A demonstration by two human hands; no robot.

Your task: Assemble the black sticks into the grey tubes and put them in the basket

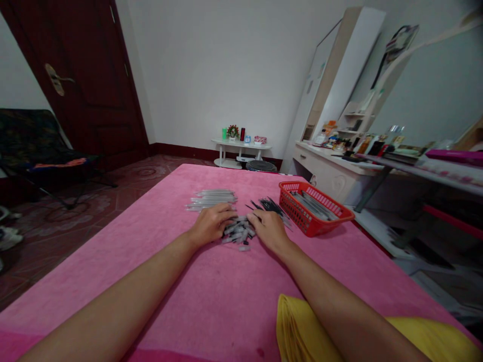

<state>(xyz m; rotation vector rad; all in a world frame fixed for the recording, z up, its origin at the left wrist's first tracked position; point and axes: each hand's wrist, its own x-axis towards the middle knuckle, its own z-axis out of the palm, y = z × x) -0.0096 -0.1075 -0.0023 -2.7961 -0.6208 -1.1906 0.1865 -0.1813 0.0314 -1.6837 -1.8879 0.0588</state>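
A loose pile of clear and black pen caps lies on the pink cloth between my two hands. My left hand rests at the pile's left side, its fingers curled inward to the caps. From the right, my right hand reaches the same pile with thumb and fingers bent together. Whatever either hand pinches is too small to make out. Beyond my left hand, clear pen barrels lie side by side in a stack. Dark thin pen refills are bunched just past my right hand.
A red plastic basket holding more pen barrels stands right of the refills. Yellow fabric lies under my right forearm. A cluttered dressing table flanks the right; a folding chair stands left, by the door.
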